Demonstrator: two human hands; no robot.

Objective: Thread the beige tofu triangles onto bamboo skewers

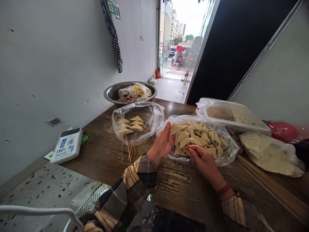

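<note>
My left hand [164,142] is closed, thumb up, on a few beige tofu triangles [177,129] that fan out one below another. Close beside them, my right hand [204,158] pinches with thumb and fingertips at the lower triangles; what lies between those fingertips is too small to make out. Both hands are over an open clear plastic bag [233,151] heaped with loose tofu triangles [205,137]. To the left, another clear bag [154,112] holds skewered tofu triangles [136,122], their thin sticks [130,149] poking out toward me.
A metal basin [109,93] with bagged skewers stands at the back left. A white boxy device [67,145] sits at the table's left edge. On the right are a bagged tray [234,116], a bag of pale sheets [272,154], a red bundle [283,130] and long bamboo sticks [272,188].
</note>
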